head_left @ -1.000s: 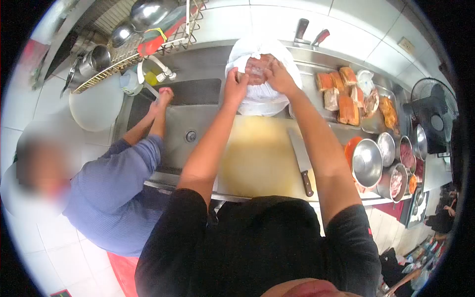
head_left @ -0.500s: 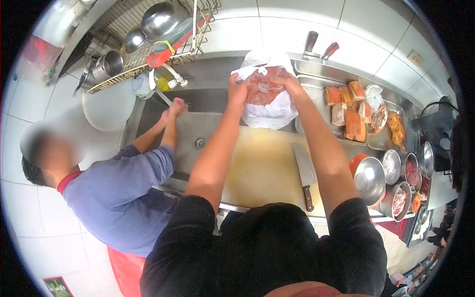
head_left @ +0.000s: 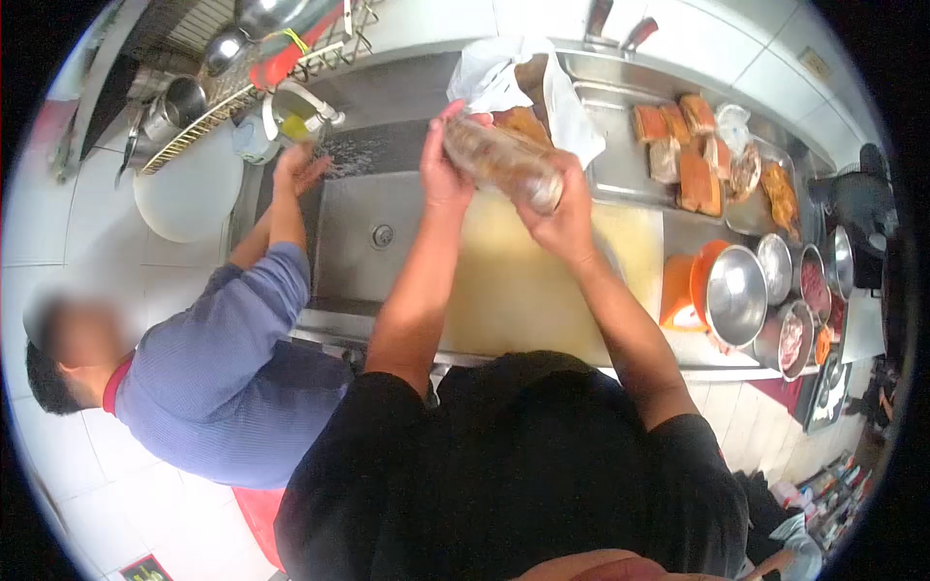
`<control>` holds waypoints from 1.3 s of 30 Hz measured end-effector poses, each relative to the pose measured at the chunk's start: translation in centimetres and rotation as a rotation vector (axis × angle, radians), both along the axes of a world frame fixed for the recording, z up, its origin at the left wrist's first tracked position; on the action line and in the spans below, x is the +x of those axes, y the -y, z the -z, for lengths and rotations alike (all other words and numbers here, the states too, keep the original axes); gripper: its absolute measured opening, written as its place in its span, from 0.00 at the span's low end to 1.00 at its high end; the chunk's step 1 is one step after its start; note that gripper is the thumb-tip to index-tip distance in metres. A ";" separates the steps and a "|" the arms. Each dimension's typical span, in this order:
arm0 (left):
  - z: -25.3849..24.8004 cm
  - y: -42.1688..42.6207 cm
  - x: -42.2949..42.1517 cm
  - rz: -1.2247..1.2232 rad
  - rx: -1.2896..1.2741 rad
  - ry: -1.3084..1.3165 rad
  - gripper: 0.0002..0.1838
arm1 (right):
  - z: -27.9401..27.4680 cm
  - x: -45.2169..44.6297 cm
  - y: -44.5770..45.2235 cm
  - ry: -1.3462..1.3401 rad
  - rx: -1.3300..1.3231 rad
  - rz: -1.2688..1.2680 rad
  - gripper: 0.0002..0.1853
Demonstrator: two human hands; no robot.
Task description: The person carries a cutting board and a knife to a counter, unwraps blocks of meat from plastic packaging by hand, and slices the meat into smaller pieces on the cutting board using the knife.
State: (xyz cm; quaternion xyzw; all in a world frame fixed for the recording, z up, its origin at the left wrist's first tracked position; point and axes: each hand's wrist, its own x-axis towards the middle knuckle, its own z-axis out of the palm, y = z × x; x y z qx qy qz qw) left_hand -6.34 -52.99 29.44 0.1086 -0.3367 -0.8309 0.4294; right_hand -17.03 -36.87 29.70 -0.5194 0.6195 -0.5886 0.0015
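Between my two hands is a plastic-wrapped roll of meat [head_left: 504, 165], brownish and pale, tilted down to the right and slightly blurred. My left hand [head_left: 446, 165] grips its upper left end. The lower right end is in my right hand [head_left: 564, 208], fingers wrapped round it. Just behind the roll sits an open white plastic bag [head_left: 579, 121] with browned meat [head_left: 524, 121] showing inside. Beneath my hands lies a yellowed cutting board [head_left: 523, 281]. My right forearm hides most of the knife's place on the board.
At left, a co-worker's hands [head_left: 298, 167] are under running water at the sink [head_left: 349, 281]. Metal trays [head_left: 620, 184] with several meat slabs [head_left: 699, 184] stand at right. Nearer are steel bowls [head_left: 736, 295] and an orange container [head_left: 681, 286]. A wire rack [head_left: 218, 121] hangs upper left.
A wrapped roll has come up out of the white bag into my hands, which have moved nearer and lower. The bag now stands open behind. The co-worker's hands have shifted left.
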 end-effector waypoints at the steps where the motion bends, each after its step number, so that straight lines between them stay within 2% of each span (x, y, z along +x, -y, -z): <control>1: 0.5 -0.9 1.1 -0.037 0.009 0.036 0.30 | 0.8 1.0 -0.9 -0.121 -0.032 0.024 0.35; 4: 3.2 -3.5 4.8 -0.131 0.053 0.137 0.31 | 4.3 3.8 -4.0 -0.228 -0.024 -0.132 0.33; 7: 6.2 -6.6 8.4 0.020 0.345 0.055 0.27 | 6.8 5.9 -6.3 -0.335 0.021 -0.173 0.31; 10: 11.0 -8.0 10.9 0.084 0.269 0.179 0.23 | 9.4 7.4 -8.3 -0.406 0.133 -0.240 0.28; 12: 13.5 -9.5 12.2 0.021 0.297 0.233 0.22 | 10.9 8.9 -9.9 -0.449 0.255 -0.343 0.28; 14: 15.3 -10.6 13.6 0.015 0.293 0.320 0.20 | 12.4 10.0 -11.0 -0.465 0.327 -0.368 0.31; 15: 15.7 -11.0 14.2 0.039 0.276 0.374 0.20 | 12.2 10.5 -11.3 -0.475 0.359 -0.382 0.32; 16: 16.1 -11.4 14.7 0.062 0.257 0.425 0.19 | 11.8 10.5 -12.0 -0.501 0.479 -0.419 0.29; 18: 17.2 -12.0 15.0 -0.011 0.061 0.579 0.19 | 9.8 10.5 -13.2 -0.489 0.512 -0.430 0.28; 23: 17.6 -13.9 15.7 -0.164 -0.411 0.922 0.17 | 9.7 9.6 -14.6 -0.278 0.374 -0.343 0.20; 26: 15.6 -15.6 16.1 -0.401 -0.748 1.034 0.15 | 10.1 9.4 -14.1 -0.259 0.400 -0.309 0.17; 30: 14.8 -17.1 15.7 -0.469 -0.876 1.257 0.16 | 9.7 8.9 -12.2 -0.234 0.437 -0.317 0.19; 33: 14.5 -18.3 15.3 -0.458 -0.902 1.289 0.15 | 9.5 9.4 -11.0 -0.322 0.417 -0.254 0.18; 36: 16.0 -19.1 15.2 -0.515 -0.792 1.152 0.13 | 11.0 10.1 -8.5 -0.503 0.501 -0.307 0.13; 39: 16.8 -20.1 16.0 -0.467 -0.530 1.200 0.10 | 11.2 11.3 -7.5 -0.603 0.610 -0.375 0.09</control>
